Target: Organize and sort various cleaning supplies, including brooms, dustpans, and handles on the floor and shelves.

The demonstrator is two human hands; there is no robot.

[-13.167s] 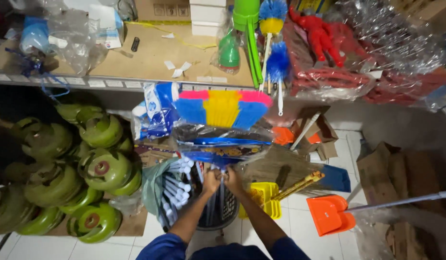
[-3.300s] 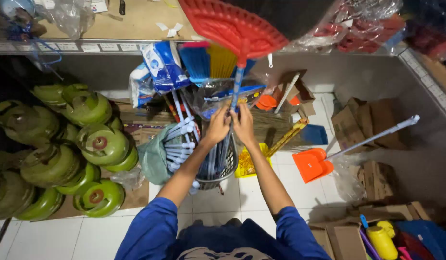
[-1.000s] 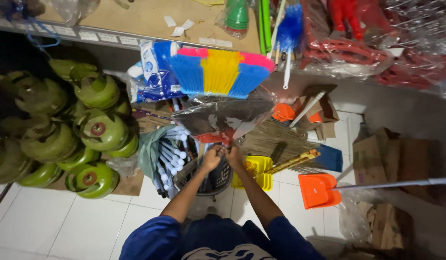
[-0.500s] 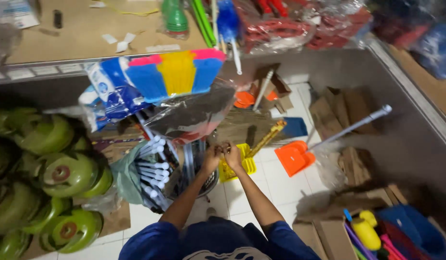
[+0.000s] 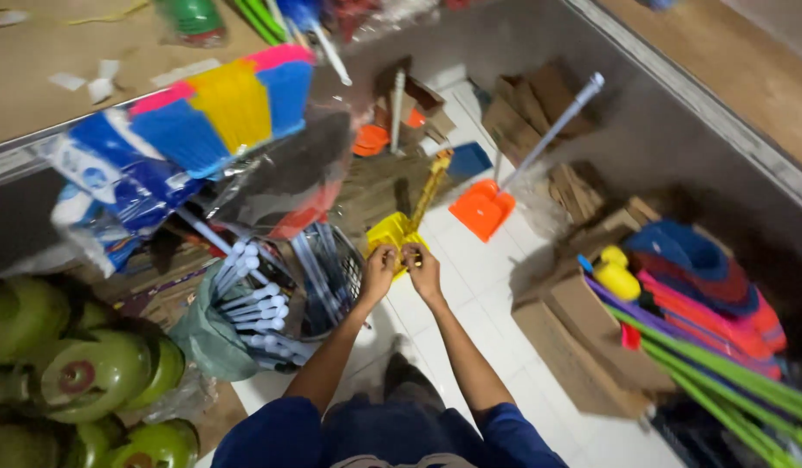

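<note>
Both hands meet above the white tiled floor [image 5: 496, 286]: left hand [image 5: 379, 270] and right hand [image 5: 422, 269], fingers pinched narrow on something small I cannot make out, just before the yellow plastic dustpan [image 5: 390, 232], beside the wire basket [image 5: 336, 277].

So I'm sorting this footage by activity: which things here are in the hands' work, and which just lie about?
In hand:
left hand and right hand, both pinching something small, unclear what
wire basket of broom handles beside them

Lying about:
yellow dustpan
orange dustpan
green gas cylinders
cardboard boxes
</note>
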